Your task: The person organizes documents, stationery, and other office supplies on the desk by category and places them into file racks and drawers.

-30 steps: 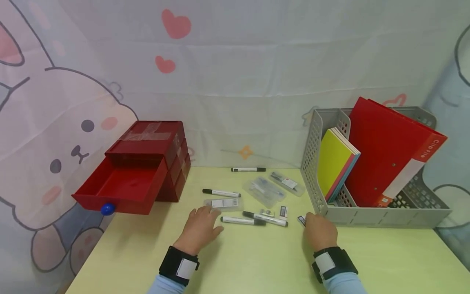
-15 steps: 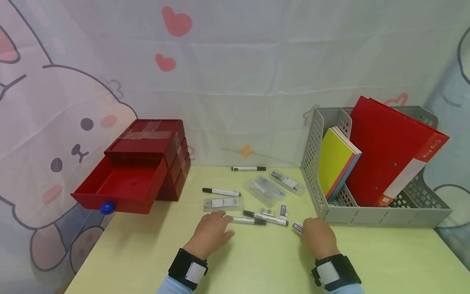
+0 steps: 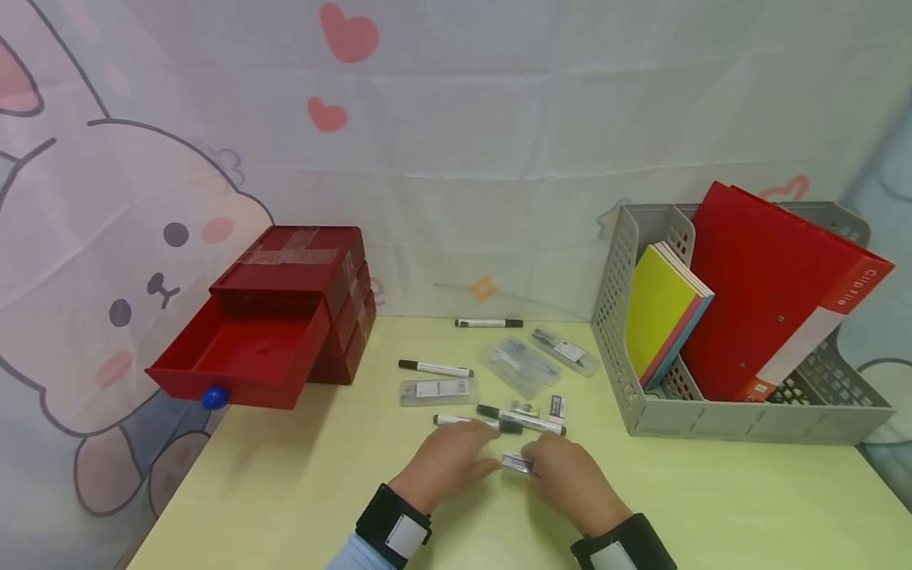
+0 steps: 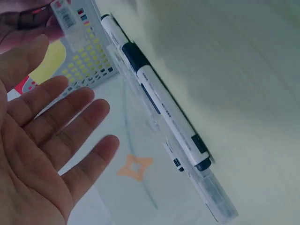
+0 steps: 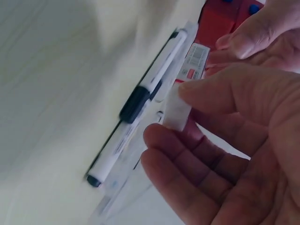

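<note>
My right hand [image 3: 573,481] pinches a white eraser [image 3: 516,463] between thumb and fingers over the front of the table. In the right wrist view the eraser [image 5: 185,89] shows a bare white end by the thumb and a paper sleeve with a barcode. Just left of it is my left hand [image 3: 450,465], holding nothing. Its fingers [image 4: 77,101] are spread and nearly straight in the left wrist view. Behind both hands a marker [image 3: 534,421] lies across another marker [image 3: 445,419], which my left hand partly covers. A second eraser [image 3: 557,406] lies behind them.
At left, a red drawer box [image 3: 299,261] has its top drawer [image 3: 242,348] pulled out. A grey organizer [image 3: 755,419] at right holds notebooks [image 3: 659,309] and a red clip file [image 3: 762,301]. Between them lie clear cases [image 3: 438,392] and more markers [image 3: 435,368].
My right hand has carried the eraser left, from beside the organizer to the table's middle. My left hand has moved right, off the clear case, and the two hands are now close together.
</note>
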`<state>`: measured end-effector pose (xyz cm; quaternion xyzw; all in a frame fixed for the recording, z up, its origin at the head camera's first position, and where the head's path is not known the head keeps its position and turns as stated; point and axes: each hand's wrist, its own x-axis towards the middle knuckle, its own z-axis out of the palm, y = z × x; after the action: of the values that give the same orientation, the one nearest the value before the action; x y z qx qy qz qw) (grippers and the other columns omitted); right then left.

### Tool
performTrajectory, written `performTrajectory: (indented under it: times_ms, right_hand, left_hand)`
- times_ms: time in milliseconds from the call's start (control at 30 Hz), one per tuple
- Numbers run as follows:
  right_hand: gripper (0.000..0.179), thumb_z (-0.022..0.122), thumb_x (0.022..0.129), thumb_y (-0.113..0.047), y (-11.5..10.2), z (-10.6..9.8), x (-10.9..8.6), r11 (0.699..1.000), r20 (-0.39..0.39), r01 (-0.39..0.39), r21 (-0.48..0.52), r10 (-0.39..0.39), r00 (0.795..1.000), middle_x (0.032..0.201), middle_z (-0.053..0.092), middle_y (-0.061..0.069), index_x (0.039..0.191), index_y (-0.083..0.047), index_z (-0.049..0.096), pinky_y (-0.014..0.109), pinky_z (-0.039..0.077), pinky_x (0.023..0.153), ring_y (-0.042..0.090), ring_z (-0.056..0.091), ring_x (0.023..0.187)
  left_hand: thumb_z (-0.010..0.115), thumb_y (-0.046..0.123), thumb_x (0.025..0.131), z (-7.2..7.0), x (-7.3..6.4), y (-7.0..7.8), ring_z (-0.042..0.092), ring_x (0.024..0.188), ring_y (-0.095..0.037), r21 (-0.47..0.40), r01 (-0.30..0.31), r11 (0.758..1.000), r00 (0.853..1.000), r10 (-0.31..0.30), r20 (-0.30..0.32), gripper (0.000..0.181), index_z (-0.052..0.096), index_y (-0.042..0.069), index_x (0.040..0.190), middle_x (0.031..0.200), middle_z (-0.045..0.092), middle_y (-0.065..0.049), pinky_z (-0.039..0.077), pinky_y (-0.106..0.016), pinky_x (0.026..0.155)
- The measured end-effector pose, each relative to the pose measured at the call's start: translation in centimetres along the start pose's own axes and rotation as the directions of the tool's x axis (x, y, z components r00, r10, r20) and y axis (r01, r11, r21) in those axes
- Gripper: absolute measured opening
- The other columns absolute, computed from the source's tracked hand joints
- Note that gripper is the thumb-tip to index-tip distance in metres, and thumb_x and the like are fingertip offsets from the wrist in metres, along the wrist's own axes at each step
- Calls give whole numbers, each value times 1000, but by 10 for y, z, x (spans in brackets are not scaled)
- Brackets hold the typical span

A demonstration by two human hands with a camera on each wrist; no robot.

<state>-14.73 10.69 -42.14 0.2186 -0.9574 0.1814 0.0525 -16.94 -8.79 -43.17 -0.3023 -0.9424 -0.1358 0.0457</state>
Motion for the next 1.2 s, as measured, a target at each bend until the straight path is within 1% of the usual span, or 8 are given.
performTrajectory:
  times_ms: [133, 333, 600, 700, 767, 900, 1000, 1200]
  right_hand:
    - [13, 73, 78, 1, -11, -1, 0, 999, -23, 38, 22, -38, 999, 67, 49, -4, 74, -10, 67, 29, 38, 52, 11, 43, 59]
    - [16, 73, 73, 3, -14, -5, -2, 996, -51, 91, 22, -90, 995, 70, 53, -5, 80, -11, 71, 27, 40, 54, 9, 46, 62]
    - [17, 72, 73, 5, -15, -9, -2, 994, -44, 104, 37, -102, 994, 72, 54, -4, 82, -10, 72, 28, 41, 56, 9, 47, 63]
    - [15, 74, 75, 3, -15, -10, -2, 996, -43, 88, 27, -87, 995, 74, 56, -3, 84, -9, 72, 29, 43, 56, 11, 50, 64]
    - [15, 77, 76, -1, -14, -11, -3, 998, -44, 66, 17, -65, 997, 79, 60, 0, 89, -7, 73, 32, 47, 59, 14, 56, 68]
    - [25, 81, 78, -10, -8, -15, -4, 1000, -29, 3, -2, -3, 1000, 92, 67, 8, 100, -3, 73, 41, 54, 68, 25, 66, 81]
    - [30, 80, 80, -16, -2, -17, -5, 999, -7, -34, -17, 34, 999, 96, 69, 11, 105, -1, 72, 45, 55, 72, 30, 67, 87]
    - [35, 76, 85, -21, 15, -22, -8, 994, 64, -108, -19, 109, 992, 102, 69, 15, 112, 1, 70, 50, 53, 79, 36, 67, 95]
  left_hand:
    - [72, 31, 92, 1, -1, 4, 64, 106, -10, -24, -42, 999, 999, 42, -1, 31, 70, 15, 118, 114, 70, 5, 50, -25, 90]
    - [74, 27, 91, -1, -1, 7, 62, 86, 0, -76, -71, 995, 997, 70, -16, 15, 75, 19, 102, 92, 69, 14, 48, -18, 75]
    - [75, 19, 89, -4, -2, 8, 62, 85, 0, -87, -113, 990, 993, 110, -36, 12, 76, 17, 101, 92, 70, 12, 48, -17, 75]
    - [76, 19, 89, -5, -3, 9, 63, 85, 0, -74, -103, 992, 994, 100, -40, 13, 76, 17, 101, 93, 71, 12, 48, -17, 75]
    - [76, 20, 88, -7, -3, 9, 62, 85, 0, -54, -93, 994, 995, 90, -45, 12, 76, 17, 100, 92, 70, 12, 49, -18, 73]
    - [77, 22, 88, -11, -3, 6, 62, 81, 0, -4, -61, 998, 995, 60, -78, 10, 76, 19, 97, 90, 70, 12, 49, -20, 68]
    - [78, 22, 87, -16, -4, 1, 62, 79, -1, 21, -20, 1000, 994, 22, -108, 12, 76, 18, 98, 90, 70, 10, 49, -21, 66]
    - [79, 17, 86, -32, -11, -10, 63, 80, -7, 3, 50, 999, 982, -48, -180, 14, 76, 14, 99, 93, 71, 5, 51, -24, 66]
